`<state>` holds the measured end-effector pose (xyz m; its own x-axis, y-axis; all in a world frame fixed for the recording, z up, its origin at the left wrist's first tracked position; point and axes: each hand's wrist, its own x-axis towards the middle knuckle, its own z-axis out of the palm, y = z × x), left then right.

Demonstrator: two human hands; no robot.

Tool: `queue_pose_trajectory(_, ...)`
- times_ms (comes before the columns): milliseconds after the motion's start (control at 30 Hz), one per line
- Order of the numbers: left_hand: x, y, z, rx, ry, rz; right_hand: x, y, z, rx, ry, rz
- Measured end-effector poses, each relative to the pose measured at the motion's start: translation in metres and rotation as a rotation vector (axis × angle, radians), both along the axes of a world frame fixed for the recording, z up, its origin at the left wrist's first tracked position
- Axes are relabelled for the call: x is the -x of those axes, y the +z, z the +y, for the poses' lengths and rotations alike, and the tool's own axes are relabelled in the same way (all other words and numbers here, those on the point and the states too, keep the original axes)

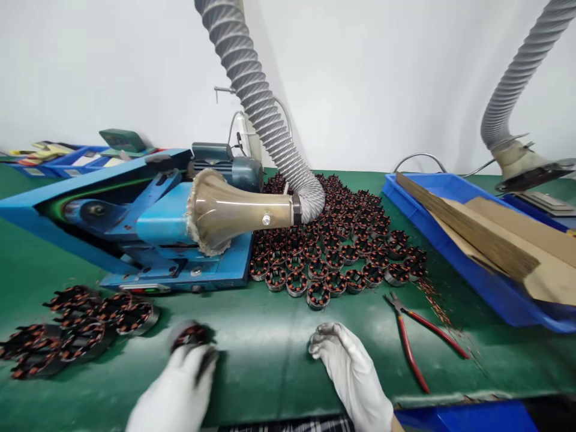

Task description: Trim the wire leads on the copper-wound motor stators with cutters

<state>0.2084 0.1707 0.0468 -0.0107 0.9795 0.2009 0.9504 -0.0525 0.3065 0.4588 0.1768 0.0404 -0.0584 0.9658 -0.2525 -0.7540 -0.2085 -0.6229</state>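
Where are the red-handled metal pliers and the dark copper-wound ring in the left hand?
Red-handled metal pliers (407, 348): head view, on one handle.
Dark copper-wound ring (192, 335): head view, on its blurred top.

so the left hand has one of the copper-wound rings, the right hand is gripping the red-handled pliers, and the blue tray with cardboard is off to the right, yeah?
Not quite: the right hand isn't gripping the red-handled pliers. The head view shows them lying on the green bench, apart from that hand. The rest stands.
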Motion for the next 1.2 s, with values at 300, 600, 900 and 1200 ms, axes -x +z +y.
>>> queue_pose_trajectory(300,-0.017,0.025,0.023,-0.041,0.152,0.184,0.002,-0.001,-0.003,-0.105,0.12,-0.434)
queue_pose_trajectory(600,-0.062,0.019,0.07,0.228,-0.082,-0.058,0.009,-0.004,0.0,-0.162,0.132,-0.576)
queue_pose_trajectory(900,-0.071,0.022,0.051,0.381,-0.428,-0.334,0.007,-0.008,-0.001,-0.117,-0.058,-0.839)
queue_pose_trajectory(1200,-0.07,-0.008,0.022,0.338,-0.241,-0.431,0.002,0.009,0.008,-0.034,0.198,-0.776)
